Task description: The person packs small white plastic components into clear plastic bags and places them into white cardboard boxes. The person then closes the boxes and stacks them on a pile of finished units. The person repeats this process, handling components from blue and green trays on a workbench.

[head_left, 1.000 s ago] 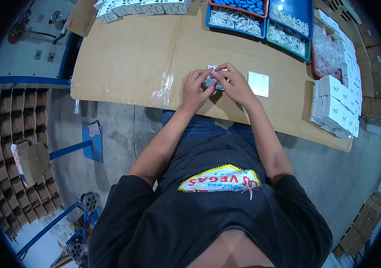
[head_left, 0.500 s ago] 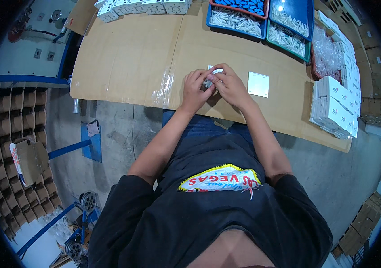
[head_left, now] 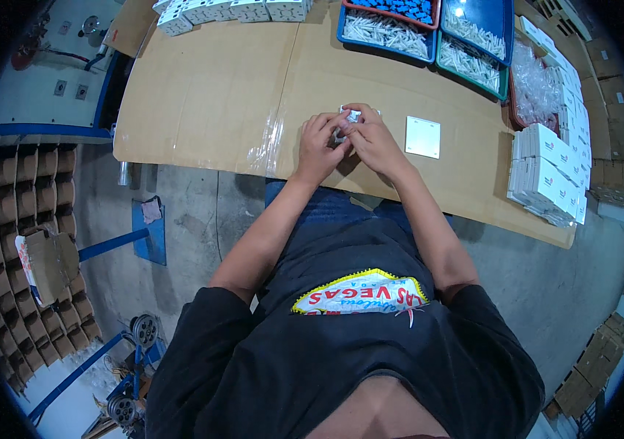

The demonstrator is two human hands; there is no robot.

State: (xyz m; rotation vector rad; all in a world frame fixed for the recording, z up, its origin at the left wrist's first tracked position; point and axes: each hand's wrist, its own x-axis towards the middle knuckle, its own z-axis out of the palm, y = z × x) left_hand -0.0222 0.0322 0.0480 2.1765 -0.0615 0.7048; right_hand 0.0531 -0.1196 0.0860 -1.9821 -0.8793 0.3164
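Close together over the cardboard-covered table (head_left: 202, 110), my left hand (head_left: 317, 150) and my right hand (head_left: 375, 144) are closed around a small white-and-silver piece (head_left: 355, 115). The fingers cover most of it, so its exact kind cannot be made out. My left fingers curl round its left side. My right thumb and fingers press on it from the right and above. To the right of my right hand, a flat white square plate (head_left: 423, 137) lies on the cardboard, apart from both hands.
Far right stand a blue tray (head_left: 386, 51) and a green tray (head_left: 503, 94) of white slender pieces, and a red tray of small blue parts (head_left: 407, 9). Clear plastic bags (head_left: 533, 84) fill another tray. White boxes are stacked at right (head_left: 546, 175) and far left (head_left: 217, 10).
The right fingers have shifted slightly on the piece, and a little more of its white top shows. Both hands stay in nearly the same place.
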